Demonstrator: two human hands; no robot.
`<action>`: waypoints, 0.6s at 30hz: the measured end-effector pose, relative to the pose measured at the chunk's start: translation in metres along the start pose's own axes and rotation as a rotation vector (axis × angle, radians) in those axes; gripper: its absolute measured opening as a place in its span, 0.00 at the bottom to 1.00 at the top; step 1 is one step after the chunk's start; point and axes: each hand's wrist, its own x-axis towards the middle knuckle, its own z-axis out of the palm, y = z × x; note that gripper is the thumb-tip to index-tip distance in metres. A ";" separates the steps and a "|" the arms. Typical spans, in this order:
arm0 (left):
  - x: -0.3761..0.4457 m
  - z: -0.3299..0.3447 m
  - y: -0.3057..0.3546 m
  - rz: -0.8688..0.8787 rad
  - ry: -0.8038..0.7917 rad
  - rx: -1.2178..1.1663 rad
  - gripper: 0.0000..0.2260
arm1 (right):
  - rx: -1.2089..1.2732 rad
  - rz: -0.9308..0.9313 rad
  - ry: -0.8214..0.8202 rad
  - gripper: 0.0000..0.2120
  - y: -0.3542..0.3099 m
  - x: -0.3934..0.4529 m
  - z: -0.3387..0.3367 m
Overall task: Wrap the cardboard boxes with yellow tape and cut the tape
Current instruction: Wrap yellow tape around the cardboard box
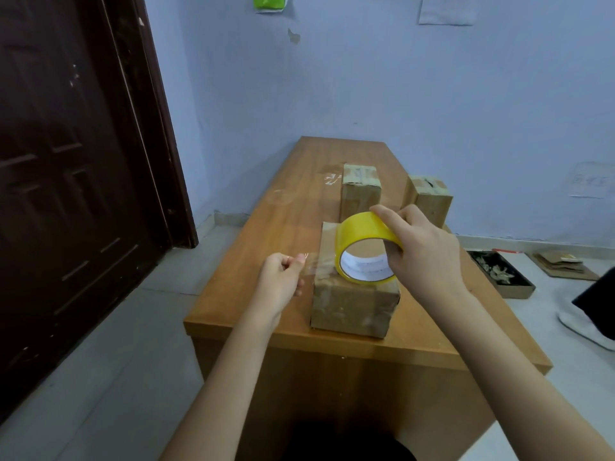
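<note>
Here a long wooden surface [289, 207] runs away toward a pale blue wall [432, 94], with a dark brown door [66, 161] on the left. On the floor at right lies a shallow dark tray of scraps [501, 272] and a flat stack of cardboard pieces [562, 265]. Nearest the front edge of the surface sits a cardboard box [354, 306], its top and sides glossy with tape. Two more taped cardboard boxes stand farther back: the middle box [360, 194] and, to its right, the far box [432, 197], apart from each other. The right hand [429, 254] grips a roll of yellow tape [364, 246] by its rim, holding it upright on top of the near box. A strip of tape [319, 262] stretches leftward from the roll to the left hand [283, 277], which pinches its free end between thumb and fingers just beside the box's left edge.
</note>
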 end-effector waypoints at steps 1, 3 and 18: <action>0.000 0.001 -0.001 -0.001 -0.002 -0.003 0.10 | -0.012 -0.012 0.003 0.22 0.001 0.000 0.000; 0.000 0.002 -0.003 -0.002 -0.006 -0.001 0.10 | -0.037 -0.036 0.005 0.21 0.002 0.001 -0.001; -0.011 0.023 -0.016 -0.253 -0.026 -0.134 0.13 | 0.678 0.463 -0.306 0.16 0.001 -0.029 0.017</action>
